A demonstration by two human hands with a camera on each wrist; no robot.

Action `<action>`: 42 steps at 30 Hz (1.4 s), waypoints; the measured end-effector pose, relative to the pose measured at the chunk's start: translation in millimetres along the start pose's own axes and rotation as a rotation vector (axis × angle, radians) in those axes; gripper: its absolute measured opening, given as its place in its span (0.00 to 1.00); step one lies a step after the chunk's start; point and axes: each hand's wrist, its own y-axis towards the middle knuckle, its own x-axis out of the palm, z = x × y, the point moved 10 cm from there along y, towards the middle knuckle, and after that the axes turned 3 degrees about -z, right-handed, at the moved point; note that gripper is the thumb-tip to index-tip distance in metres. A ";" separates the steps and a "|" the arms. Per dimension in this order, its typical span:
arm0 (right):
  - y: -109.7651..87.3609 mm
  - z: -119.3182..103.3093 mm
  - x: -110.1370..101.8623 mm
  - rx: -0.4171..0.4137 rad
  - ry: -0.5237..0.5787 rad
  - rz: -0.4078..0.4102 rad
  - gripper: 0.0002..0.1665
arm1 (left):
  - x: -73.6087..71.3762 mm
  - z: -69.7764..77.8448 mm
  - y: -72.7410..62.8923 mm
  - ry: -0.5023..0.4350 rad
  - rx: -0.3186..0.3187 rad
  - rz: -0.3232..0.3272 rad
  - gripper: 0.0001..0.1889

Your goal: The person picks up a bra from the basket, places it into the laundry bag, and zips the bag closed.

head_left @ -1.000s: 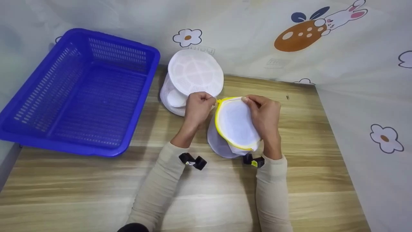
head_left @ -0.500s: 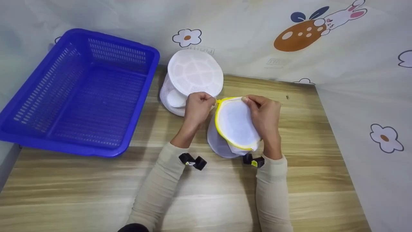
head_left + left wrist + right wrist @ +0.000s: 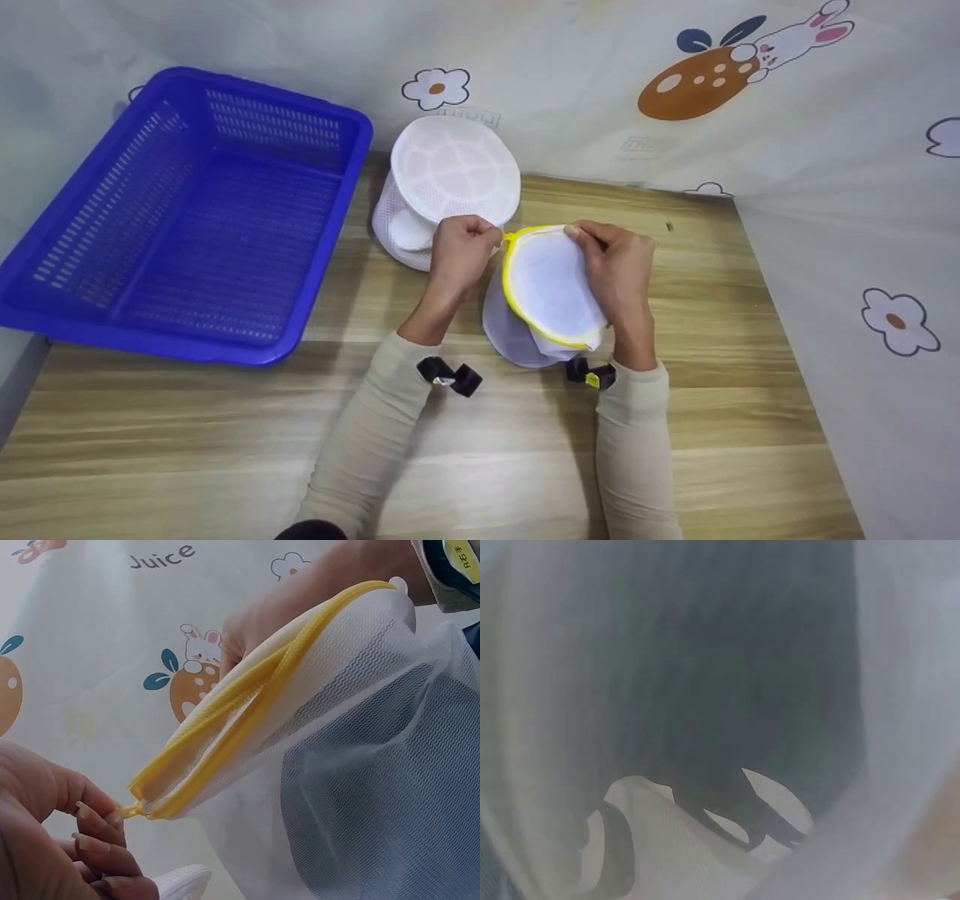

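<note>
A white mesh laundry bag point(image 3: 553, 281) with a yellow zipper point(image 3: 274, 679) stands before me, its round top facing up. In the left wrist view the zipper's two yellow edges gape apart in a narrow slit. My left hand point(image 3: 461, 251) pinches the yellow zipper pull point(image 3: 132, 810) at the bag's upper left. My right hand point(image 3: 621, 274) grips the top rim on the far right, thumb over the edge. A dark area shows through the mesh in the left wrist view. Pale, blurred mesh point(image 3: 727, 690) fills most of the right wrist view.
A second white mesh bag point(image 3: 456, 165) stands upright just behind my left hand. To the left is a large blue plastic basket point(image 3: 322, 247) with slotted sides. The wooden table point(image 3: 720, 420) meets a white patterned sheet point(image 3: 570, 90) at the back and right.
</note>
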 end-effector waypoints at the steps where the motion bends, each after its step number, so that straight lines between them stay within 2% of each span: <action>1: 0.1 0.2 0.0 -0.001 0.000 0.002 0.09 | -0.2 0.0 0.1 0.005 0.001 0.000 0.06; 9: 0.7 -0.2 -0.8 -0.010 0.000 0.000 0.10 | -0.3 0.8 0.2 0.022 -0.001 -0.006 0.06; 23: 0.4 3.0 -2.6 0.023 -0.011 -0.005 0.10 | 2.3 -3.2 -1.3 -0.055 -0.057 -0.020 0.08; 36: 0.2 8.7 -5.5 0.058 -0.010 0.000 0.10 | 4.1 -2.6 -1.6 -0.053 -0.037 -0.023 0.09; 42: 0.4 11.7 -7.5 0.083 -0.019 0.013 0.09 | 2.8 -0.7 -2.7 -0.005 -0.031 -0.010 0.09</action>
